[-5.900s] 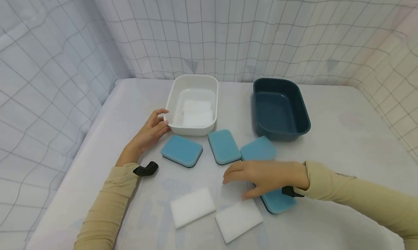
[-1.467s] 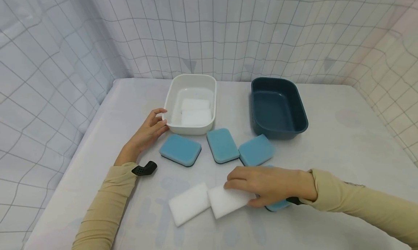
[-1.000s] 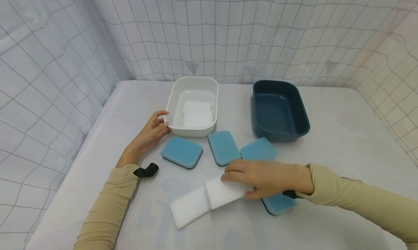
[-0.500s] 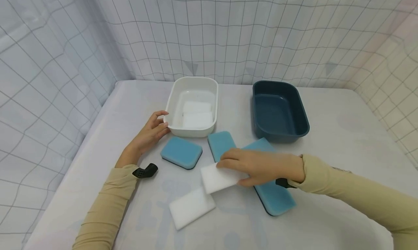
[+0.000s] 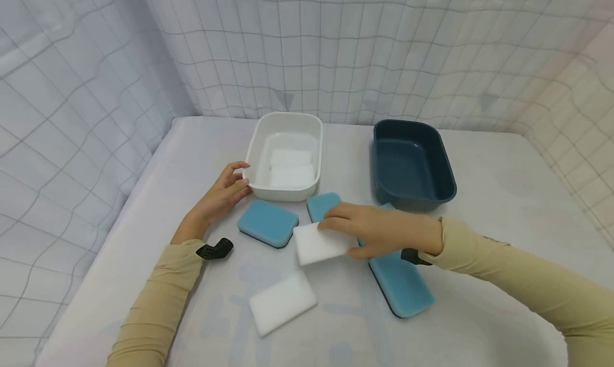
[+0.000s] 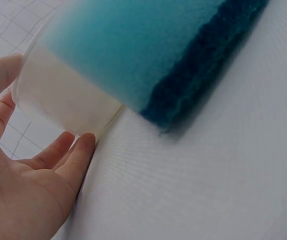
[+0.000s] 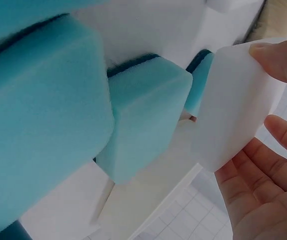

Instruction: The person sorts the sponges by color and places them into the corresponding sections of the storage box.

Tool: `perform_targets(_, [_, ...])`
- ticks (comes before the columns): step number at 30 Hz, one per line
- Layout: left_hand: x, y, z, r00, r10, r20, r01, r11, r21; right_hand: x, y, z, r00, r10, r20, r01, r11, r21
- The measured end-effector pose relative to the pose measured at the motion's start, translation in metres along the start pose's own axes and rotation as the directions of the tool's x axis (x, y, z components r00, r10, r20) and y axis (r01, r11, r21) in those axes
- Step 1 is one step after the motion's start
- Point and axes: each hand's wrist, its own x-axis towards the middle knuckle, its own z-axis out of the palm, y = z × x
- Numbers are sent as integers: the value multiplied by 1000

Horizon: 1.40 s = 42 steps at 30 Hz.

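Note:
My left hand (image 5: 216, 196) touches the near-left corner of a white tub (image 5: 283, 194) with relaxed fingers, palm away from the wall. Two white sponges (image 5: 291, 176) lie in that tub. My right hand (image 5: 371, 227) pinches a white sponge (image 5: 318, 244) between thumb and fingers, raised above the table. In the right wrist view this white sponge (image 7: 233, 100) stands on edge in the grip. Another white sponge (image 5: 283, 303) lies flat nearer me. Several blue sponges with dark undersides surround the hands; one blue sponge (image 5: 387, 205) is mostly hidden behind the right hand.
A dark blue tub (image 5: 417, 201) stands at the back right, with nothing visible inside. One blue sponge (image 5: 267, 223) lies before the white tub, another blue sponge (image 5: 322, 205) right of it. A further blue sponge (image 5: 403, 286) lies beneath the right wrist. A grid-patterned cloth (image 5: 331, 47) hangs behind.
My right hand has picked up the nearer-right white sponge and carried it up and leftward, away from the other white one. My left hand stays at the white tub.

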Motion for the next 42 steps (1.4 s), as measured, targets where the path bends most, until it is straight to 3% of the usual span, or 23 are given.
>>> perform_targets(13, [1, 0, 0, 1000, -9, -1, 9, 1000, -3, 8, 20, -5, 995, -4, -96, 0, 999, -44])
perform_targets(24, [3, -2, -1, 1000, -8, 2, 8, 1000, 11, 15, 32, -16, 991, 120, -51, -120, 993, 12])
perform_targets(42, [0, 0, 0, 1000, 3, 9, -3, 1000, 10, 30, 62, -25, 981, 162, -104, -162, 987, 1])
